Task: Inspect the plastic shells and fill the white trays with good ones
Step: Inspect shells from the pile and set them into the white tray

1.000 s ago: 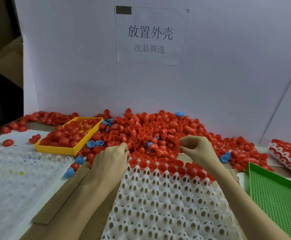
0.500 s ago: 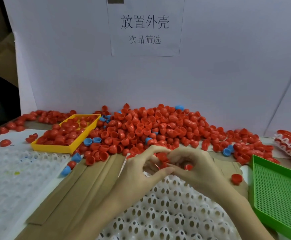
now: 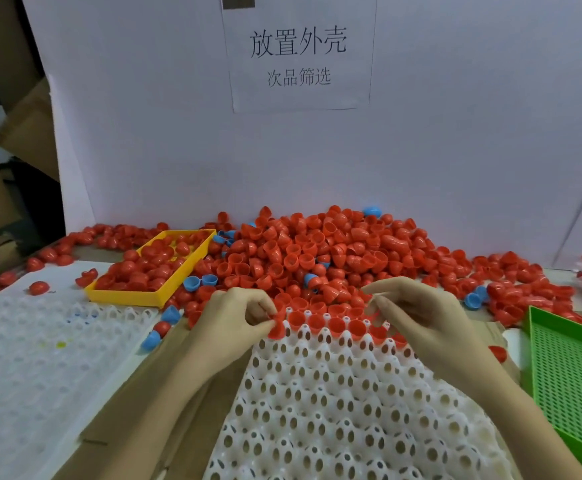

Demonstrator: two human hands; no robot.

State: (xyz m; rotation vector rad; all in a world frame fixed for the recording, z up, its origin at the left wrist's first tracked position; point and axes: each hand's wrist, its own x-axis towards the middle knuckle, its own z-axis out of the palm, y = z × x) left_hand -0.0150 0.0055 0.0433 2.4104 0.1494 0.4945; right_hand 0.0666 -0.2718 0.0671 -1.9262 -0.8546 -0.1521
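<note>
White backing board with a printed Chinese sign stands behind the bench, and against its foot lies the pile of red shells, a few blue ones mixed in. The left hand pinches a red shell between thumb and fingertips, right at the far left corner of the white tray. The open corner cup sits directly under that pinch, just left of the shells already seated along the far row, so the coming move looks like a short push straight down. The right hand hovers over the far right end of that row, thumb and forefinger close together; whether they hold a shell I cannot tell. The left hand is plainly the nearer one to the corner cup.

Half a second ago both hands were drawn together over the tray's middle, fingers meeting around a shell; now they have parted to opposite ends of the far row.
</note>
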